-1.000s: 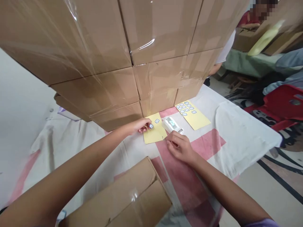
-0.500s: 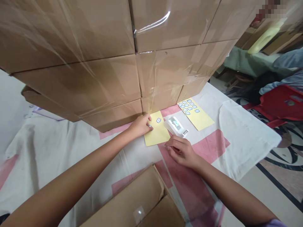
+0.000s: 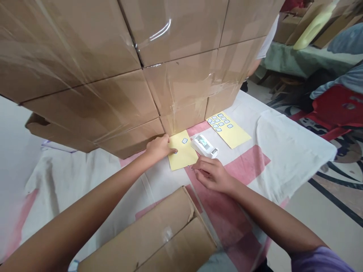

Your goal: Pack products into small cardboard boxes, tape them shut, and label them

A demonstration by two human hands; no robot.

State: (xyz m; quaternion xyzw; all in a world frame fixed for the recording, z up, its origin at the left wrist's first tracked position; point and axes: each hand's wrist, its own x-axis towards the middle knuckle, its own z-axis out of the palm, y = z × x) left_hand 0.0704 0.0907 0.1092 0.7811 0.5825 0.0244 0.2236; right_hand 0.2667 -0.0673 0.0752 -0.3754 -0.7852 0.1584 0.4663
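My left hand [image 3: 159,147] lies at the left edge of a yellow sheet [image 3: 183,158], its thumb on the paper, holding it against the table. One small blue-edged label [image 3: 184,141] sits on this sheet. A dark bluish spot shows at the left thumb; what it is I cannot make out. My right hand [image 3: 208,173] is pinched just off the sheet's lower right corner, a tiny whitish piece [image 3: 189,166] at its fingertips. Beyond that hand a white tape dispenser [image 3: 202,145] stands beside the sheet. To its right lies another yellow sheet [image 3: 236,137] bearing several blue-edged labels.
Taped cardboard boxes [image 3: 181,83] form a tall stack right behind the sheets. A closed carton [image 3: 159,234] stands in front of me. The table has a white and pink cloth [image 3: 244,166]. A red chair [image 3: 337,109] and a seated person's sleeve are at the right.
The view has shifted, so sheets and dispenser appear slightly further left and up. My right fingertips have moved nearer the first sheet's lower corner. My left hand stays at its edge.
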